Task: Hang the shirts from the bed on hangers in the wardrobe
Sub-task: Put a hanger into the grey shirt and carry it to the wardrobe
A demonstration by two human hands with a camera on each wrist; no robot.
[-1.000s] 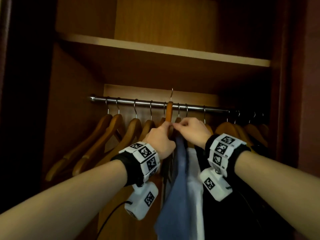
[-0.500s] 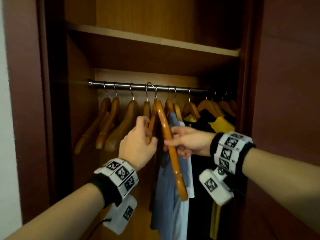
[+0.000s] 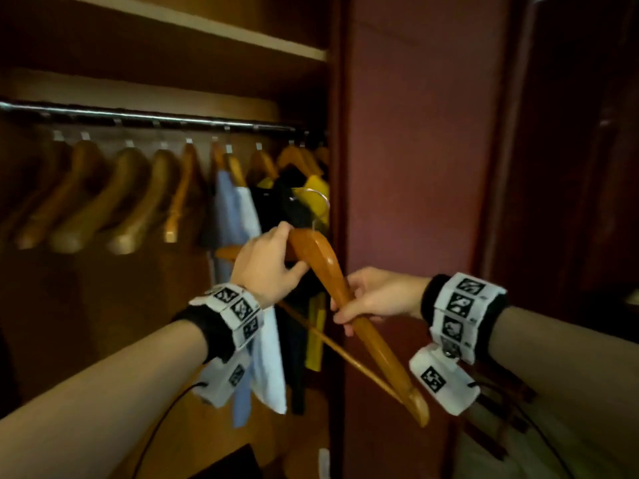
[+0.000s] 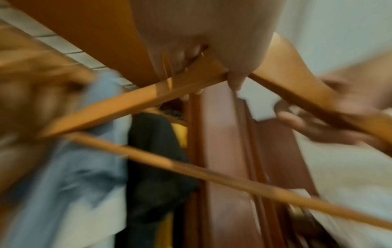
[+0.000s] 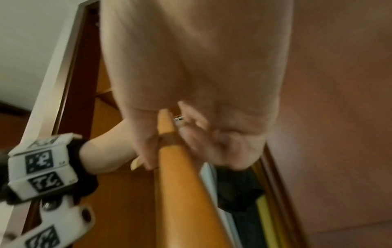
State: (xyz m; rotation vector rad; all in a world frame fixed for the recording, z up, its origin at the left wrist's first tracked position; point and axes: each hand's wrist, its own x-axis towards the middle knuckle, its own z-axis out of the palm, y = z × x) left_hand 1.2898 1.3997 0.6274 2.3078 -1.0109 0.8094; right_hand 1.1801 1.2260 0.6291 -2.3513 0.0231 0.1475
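A bare wooden hanger (image 3: 359, 319) with a metal hook is off the rail, held in front of the wardrobe's right side. My left hand (image 3: 273, 261) grips it near the neck, just below the hook. My right hand (image 3: 366, 299) grips its right arm lower down (image 5: 180, 176). In the left wrist view the hanger (image 4: 148, 94) and its thin crossbar run across a blurred picture. On the rail (image 3: 145, 115) hang several empty wooden hangers (image 3: 124, 202) at the left and a blue shirt (image 3: 228, 209), a white one, dark ones and a yellow one (image 3: 316, 188) at the right.
A dark red wardrobe panel (image 3: 415, 202) stands right behind the held hanger. A shelf (image 3: 242, 32) runs above the rail. Pale fabric shows at the bottom right corner of the head view.
The hanger has come off the rail and moved down and right with both hands. My view has swung right, toward the wardrobe's red side panel.
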